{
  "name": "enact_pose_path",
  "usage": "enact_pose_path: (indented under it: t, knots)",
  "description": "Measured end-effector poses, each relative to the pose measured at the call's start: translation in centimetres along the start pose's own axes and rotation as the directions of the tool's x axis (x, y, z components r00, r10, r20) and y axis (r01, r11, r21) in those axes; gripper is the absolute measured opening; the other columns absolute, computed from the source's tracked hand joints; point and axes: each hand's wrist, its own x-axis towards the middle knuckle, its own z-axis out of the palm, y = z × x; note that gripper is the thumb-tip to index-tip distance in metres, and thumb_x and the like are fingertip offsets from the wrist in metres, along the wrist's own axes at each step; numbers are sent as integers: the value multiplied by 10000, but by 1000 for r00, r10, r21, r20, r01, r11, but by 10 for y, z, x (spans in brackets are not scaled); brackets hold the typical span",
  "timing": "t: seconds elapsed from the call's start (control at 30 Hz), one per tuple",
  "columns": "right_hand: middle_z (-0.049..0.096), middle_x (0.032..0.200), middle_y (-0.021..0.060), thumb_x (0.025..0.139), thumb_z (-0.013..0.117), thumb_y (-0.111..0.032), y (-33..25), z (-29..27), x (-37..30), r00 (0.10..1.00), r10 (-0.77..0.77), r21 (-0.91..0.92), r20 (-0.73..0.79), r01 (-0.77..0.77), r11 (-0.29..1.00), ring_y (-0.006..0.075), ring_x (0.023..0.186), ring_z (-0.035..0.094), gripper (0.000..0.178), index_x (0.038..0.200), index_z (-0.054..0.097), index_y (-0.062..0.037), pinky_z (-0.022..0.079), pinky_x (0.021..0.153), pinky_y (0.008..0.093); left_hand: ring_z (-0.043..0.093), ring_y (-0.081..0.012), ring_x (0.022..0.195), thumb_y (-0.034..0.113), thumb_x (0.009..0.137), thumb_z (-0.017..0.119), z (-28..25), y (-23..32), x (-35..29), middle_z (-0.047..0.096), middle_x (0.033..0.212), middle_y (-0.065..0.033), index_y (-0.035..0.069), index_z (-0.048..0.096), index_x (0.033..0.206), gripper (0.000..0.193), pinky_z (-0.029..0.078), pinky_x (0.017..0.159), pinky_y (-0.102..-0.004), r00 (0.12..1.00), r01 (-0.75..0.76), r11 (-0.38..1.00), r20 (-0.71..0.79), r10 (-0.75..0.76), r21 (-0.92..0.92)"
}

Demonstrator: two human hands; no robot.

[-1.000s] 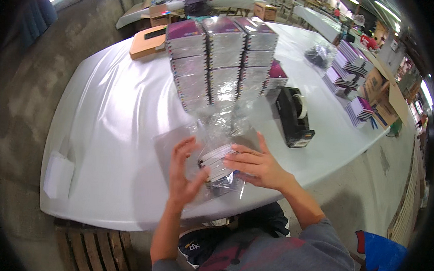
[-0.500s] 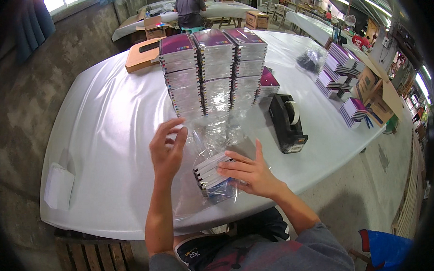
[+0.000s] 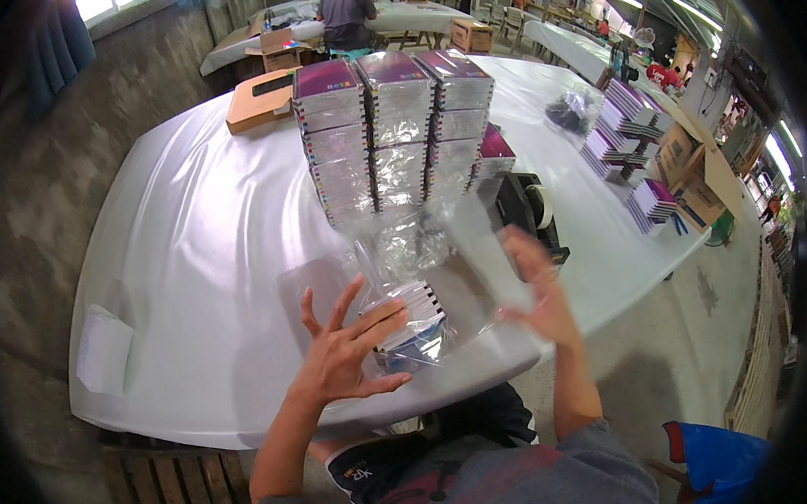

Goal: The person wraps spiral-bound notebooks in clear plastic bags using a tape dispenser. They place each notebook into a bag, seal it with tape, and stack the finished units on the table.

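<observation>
The left hand (image 3: 345, 353) presses open fingers against a small stack of packs (image 3: 411, 329) inside a clear plastic bag (image 3: 403, 252) at the near edge of the desk (image 3: 197, 243). The right hand (image 3: 537, 289), spread open and blurred, hovers apart to the right. The stack's long axis runs left-right, tilted. Taller wrapped stacks (image 3: 391, 134) stand behind.

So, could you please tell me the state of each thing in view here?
left hand: open, fingers spread, resting on the wrapped bundle
right hand: open, blurred, raised off the table
wrapped bundle: lying in clear plastic
stacked packs: upright, wrapped
tape dispenser: standing, untouched
</observation>
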Motion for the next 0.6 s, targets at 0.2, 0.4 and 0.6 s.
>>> enact_pose_path:
  t: [0.2, 0.4, 0.6]
  knots:
    - [610, 985, 38, 819, 675, -371, 105, -94, -6, 807, 385, -415, -449, -569, 710, 181, 826, 540, 330, 1001, 647, -97, 416, 738, 321, 169, -271, 1405, 461, 578, 753, -5, 6, 4, 556, 1283, 93, 284, 611, 1193, 655, -157, 1080, -552, 1000, -14, 999, 26, 13, 31]
    - [594, 914, -31, 806, 660, -457, 122, -90, 5, 620, 766, 184, -170, -743, 643, 127, 807, 481, 309, 910, 660, -167, 338, 705, 321, 168, -270, 1406, 396, 572, 754, -7, 6, 1, 543, 1300, 97, 285, 608, 1196, 651, -146, 1082, -558, 999, 0, 999, 35, -1, 32]
    - [556, 1072, -19, 801, 681, -363, 106, -76, -10, 641, 746, 741, -180, -411, 531, 143, 990, 469, 252, 954, 646, -165, 382, 818, 466, 158, -239, 1410, 372, 589, 739, -7, 4, -1, 501, 1339, 114, 312, 571, 1240, 675, -147, 1064, -578, 997, 34, 999, 72, -37, 34]
